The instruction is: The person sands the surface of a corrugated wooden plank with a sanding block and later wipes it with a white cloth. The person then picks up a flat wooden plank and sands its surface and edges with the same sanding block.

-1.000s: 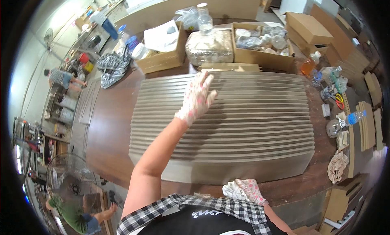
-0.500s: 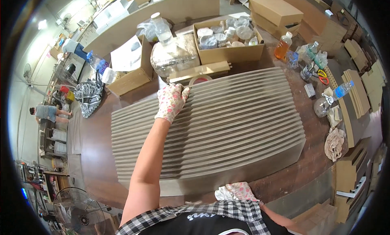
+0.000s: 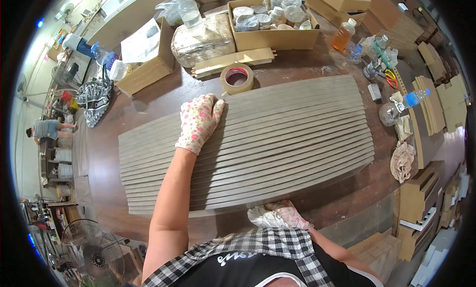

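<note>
A wide row of long grey strips (image 3: 277, 138), packed side by side, lies across the brown table. My left hand (image 3: 200, 121), in a white glove with pink flowers, reaches over them to the far edge. Its fingers curl over the farthest strips, with the thumb out to the right. By the near edge, my right hand (image 3: 293, 215), in a matching glove, is closed on a bunched white cloth (image 3: 265, 217); its fingertips are partly hidden. Just beyond the strips sits a roll of clear tape (image 3: 237, 78).
Behind stand a carton of jars (image 3: 275, 39), a plastic-wrapped bundle (image 3: 203, 44) and an open carton with papers (image 3: 153, 66). Bottles, scissors (image 3: 391, 78) and a crumpled cloth (image 3: 402, 161) line the right side. A fan (image 3: 94, 257) stands lower left; another person (image 3: 47, 129) is far left.
The strips' ridged upper faces now look flatter and leaning, and their tall near side has mostly gone from sight. The tape roll has come into full view. The whole view has shifted slightly.
</note>
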Available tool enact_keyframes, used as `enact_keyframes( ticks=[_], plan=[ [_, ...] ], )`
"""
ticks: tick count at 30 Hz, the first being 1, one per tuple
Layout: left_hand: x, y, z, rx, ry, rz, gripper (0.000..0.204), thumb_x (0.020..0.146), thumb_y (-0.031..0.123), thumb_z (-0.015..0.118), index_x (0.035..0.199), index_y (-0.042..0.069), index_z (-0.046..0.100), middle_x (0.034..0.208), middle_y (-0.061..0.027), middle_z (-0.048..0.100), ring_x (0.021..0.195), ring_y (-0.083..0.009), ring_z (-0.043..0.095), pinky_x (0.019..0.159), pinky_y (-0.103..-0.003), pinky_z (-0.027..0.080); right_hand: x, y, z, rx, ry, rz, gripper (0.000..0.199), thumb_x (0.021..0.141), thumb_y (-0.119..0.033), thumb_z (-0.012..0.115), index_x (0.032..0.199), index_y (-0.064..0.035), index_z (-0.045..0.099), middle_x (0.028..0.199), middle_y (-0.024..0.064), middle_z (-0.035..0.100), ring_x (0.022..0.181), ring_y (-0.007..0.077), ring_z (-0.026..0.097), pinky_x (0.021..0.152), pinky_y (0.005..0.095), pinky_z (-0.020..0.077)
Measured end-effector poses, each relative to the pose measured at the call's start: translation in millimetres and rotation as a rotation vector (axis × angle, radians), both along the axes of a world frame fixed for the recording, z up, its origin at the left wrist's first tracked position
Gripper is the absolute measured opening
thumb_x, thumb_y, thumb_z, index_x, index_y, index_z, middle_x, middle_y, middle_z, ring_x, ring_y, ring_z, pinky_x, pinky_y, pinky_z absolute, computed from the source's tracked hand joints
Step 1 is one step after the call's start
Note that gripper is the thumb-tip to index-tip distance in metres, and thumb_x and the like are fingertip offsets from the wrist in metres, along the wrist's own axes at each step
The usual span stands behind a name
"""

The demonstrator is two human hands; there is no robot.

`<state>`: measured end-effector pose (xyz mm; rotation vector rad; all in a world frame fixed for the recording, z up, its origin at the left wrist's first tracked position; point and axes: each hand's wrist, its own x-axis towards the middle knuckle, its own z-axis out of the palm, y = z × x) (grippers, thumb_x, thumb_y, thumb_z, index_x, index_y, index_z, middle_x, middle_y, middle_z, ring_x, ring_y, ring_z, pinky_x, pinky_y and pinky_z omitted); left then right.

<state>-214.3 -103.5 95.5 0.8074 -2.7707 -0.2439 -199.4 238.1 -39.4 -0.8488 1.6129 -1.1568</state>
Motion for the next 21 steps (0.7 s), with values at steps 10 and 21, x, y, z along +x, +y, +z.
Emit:
enact_keyframes(
  ticks=[10, 21],
  plan=[
    [-13.2, -8.0, 4.3, 0.029, -0.016, -0.027, 0.031, 0.092, 0.035, 0.055, 0.091, 0.007, 0.068, 0.084, -0.0131, 0.068, 0.082, -0.0308, 0.064, 0.076, -0.042, 0.046, -16.3, -33.6, 17.1, -0.259, 0.439, 0.079, 0.032, 0.093, -0.023, 0.051, 0.120, -0.0077, 0.057, 0.116, 0.0110, 0.061, 0.106, 0.0221, 0.059, 0.089, 0.0299, 0.0492],
    [-37.0, -38.5, -6.1, -0.077, -0.034, 0.044, 0.033, 0.093, 0.033, 0.052, 0.099, 0.004, 0.066, 0.089, -0.0170, 0.068, 0.086, -0.0326, 0.065, 0.079, -0.043, 0.049, -45.2, -90.9, 35.9, -0.121, 0.871, 0.402, 0.041, 0.088, -0.039, 0.052, 0.118, -0.0130, 0.060, 0.117, 0.0068, 0.063, 0.106, 0.0270, 0.060, 0.093, 0.0410, 0.0456]
  ],
)
